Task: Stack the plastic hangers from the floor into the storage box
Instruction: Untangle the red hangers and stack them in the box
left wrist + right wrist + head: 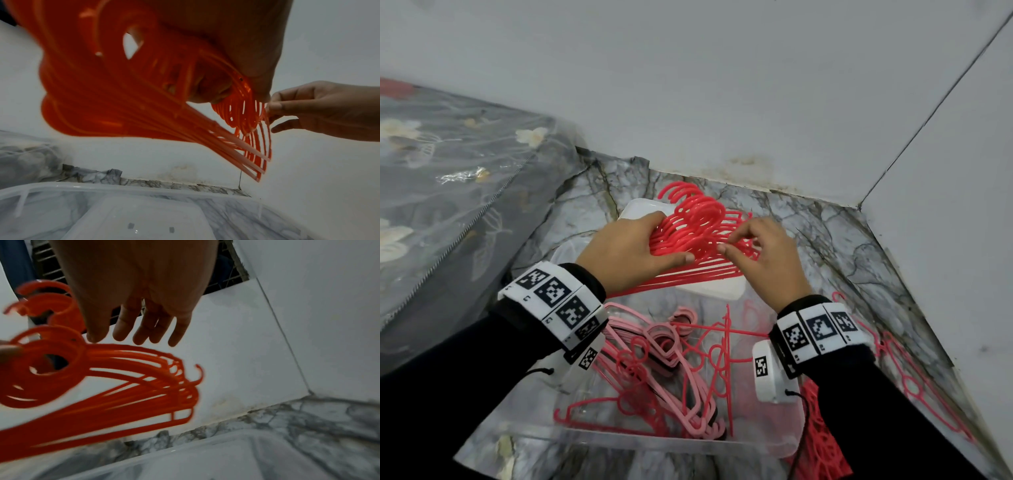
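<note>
My left hand (pixel 671 240) grips a thick bundle of red plastic hangers (pixel 698 233) by the necks, hooks pointing at the wall, above the far end of the clear storage box (pixel 654 442). The fingertips of my right hand (pixel 736 240) touch the bundle's right side without closing round it. In the left wrist view the bundle (pixel 123 97) fans out under the left hand (pixel 236 94), with the right hand (pixel 271 116) at its edge. The right wrist view shows my right hand (pixel 139 334) with straight fingers above the hangers (pixel 102 386). Pink hangers (pixel 674 346) and loose red hangers (pixel 715 346) lie in the box.
A white lid (pixel 715 291) lies under the bundle. More red hangers (pixel 914 377) lie on the marble floor to the right of the box, with a red pile (pixel 822 442) by my right forearm. A flowered plastic-covered bag (pixel 448 178) stands left. White walls meet in a corner (pixel 859 205).
</note>
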